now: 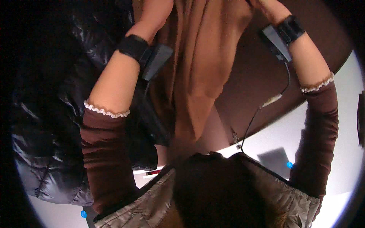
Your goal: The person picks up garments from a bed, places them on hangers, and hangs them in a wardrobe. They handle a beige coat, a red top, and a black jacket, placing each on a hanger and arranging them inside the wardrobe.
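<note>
A brown cloth (211, 51), perhaps a garment, hangs in long folds between my two hands, its lower end narrowing to a point. My left hand (155, 14) is at the top edge of the view against the cloth's left part. At the cloth's upper right corner is my right hand (271, 10). The folds run up to both hands, which appear to grip the cloth, though the fingertips are cut off by the picture's edge. Each wrist wears a black strap with a grey box, the left box (158, 61) and the right box (276, 42).
A black, shiny quilted jacket (51, 114) fills the left side. Behind the cloth lies a dark brown round surface (256, 91). From the right box a thin cable (251, 122) runs down towards my body. A metal zip pull or chain (236, 141) shows near it, above a white floor (325, 119).
</note>
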`<action>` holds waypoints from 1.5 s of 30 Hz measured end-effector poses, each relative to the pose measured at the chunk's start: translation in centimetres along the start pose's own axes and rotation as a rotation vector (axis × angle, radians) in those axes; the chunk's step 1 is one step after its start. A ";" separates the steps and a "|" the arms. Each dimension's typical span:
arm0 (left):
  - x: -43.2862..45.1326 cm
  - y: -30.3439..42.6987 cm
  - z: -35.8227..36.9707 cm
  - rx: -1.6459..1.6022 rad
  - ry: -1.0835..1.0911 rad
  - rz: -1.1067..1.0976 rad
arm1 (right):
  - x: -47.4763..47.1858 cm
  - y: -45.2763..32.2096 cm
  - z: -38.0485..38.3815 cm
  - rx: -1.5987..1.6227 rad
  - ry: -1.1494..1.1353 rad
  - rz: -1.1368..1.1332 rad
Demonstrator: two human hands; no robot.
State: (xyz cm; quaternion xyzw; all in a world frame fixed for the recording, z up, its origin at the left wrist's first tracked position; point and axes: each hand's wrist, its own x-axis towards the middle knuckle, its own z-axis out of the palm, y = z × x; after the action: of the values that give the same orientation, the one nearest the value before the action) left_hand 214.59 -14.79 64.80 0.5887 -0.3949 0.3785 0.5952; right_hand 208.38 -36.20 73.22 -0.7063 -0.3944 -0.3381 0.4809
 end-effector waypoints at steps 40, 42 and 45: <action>-33.2 25.2 -4.9 0.579 0.434 -0.602 | -31.9 -11.4 21.8 0.268 -0.659 -0.047; -32.7 25.1 -6.3 0.672 0.558 -0.677 | -33.6 -11.0 22.0 0.350 -0.731 -0.041; -32.8 25.1 -7.9 0.769 0.620 -0.725 | -34.6 -10.6 20.1 0.475 -0.700 0.010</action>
State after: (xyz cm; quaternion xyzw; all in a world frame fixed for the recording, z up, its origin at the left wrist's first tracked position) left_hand 178.65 -5.92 44.93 0.7208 0.1869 0.4208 0.5182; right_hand 185.08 -22.83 41.75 -0.6499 -0.5975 0.0249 0.4690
